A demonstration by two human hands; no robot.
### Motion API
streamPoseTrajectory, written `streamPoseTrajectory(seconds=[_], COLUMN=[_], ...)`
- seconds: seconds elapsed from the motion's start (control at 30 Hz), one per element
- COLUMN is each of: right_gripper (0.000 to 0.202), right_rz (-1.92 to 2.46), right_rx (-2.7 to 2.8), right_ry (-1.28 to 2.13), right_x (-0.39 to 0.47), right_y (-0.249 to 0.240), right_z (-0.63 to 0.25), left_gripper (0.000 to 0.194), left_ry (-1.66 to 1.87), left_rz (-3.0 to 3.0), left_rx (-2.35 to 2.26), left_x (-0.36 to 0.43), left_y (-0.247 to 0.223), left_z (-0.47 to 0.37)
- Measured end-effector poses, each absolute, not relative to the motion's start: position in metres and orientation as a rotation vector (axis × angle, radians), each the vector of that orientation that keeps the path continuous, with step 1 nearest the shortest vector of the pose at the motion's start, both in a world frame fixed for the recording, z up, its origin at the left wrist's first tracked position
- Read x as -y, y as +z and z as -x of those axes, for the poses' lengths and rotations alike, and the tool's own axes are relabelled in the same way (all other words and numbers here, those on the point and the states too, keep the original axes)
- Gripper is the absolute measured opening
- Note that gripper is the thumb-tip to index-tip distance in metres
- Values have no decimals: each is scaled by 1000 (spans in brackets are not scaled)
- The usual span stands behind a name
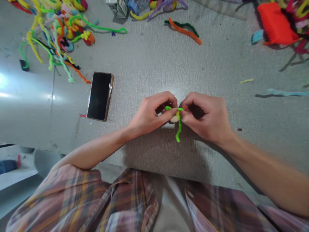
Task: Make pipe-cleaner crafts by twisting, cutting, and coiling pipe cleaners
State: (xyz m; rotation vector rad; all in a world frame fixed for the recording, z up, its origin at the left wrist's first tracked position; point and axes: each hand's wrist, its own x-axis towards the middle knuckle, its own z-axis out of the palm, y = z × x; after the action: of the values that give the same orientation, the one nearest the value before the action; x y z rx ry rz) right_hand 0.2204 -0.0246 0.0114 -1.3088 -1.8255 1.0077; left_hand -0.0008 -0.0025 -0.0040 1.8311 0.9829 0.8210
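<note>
Both hands meet above the near part of the table, fingertips almost touching. Between them is a bright green pipe cleaner, one end hanging down and another part running crosswise. My left hand pinches the green pipe cleaner between thumb and fingers. Opposite it, my right hand pinches the same pipe cleaner at its right side. A small pale piece with some yellow sits under the fingertips, partly hidden by them; its exact shape I cannot make out.
A phone lies left of my hands. Tangled coloured pipe cleaners fill the far left. Farther off are an orange pipe cleaner beside a dark green one, and a bright orange-red bundle. A light blue pipe cleaner lies at right.
</note>
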Motion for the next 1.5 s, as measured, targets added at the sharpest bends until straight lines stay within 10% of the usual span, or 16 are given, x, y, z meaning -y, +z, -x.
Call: streamPoseTrajectory(seconds=[1.5], right_gripper=[25], right_rz=[1325], right_rx=[1895], right_ry=[1034], right_x=[22], right_y=[7], right_z=[-222], left_gripper=[11], left_ry=[811], left_rz=[-1845], left_rx=[-1066], left_x=[5], left_y=[-4], left_z=[4])
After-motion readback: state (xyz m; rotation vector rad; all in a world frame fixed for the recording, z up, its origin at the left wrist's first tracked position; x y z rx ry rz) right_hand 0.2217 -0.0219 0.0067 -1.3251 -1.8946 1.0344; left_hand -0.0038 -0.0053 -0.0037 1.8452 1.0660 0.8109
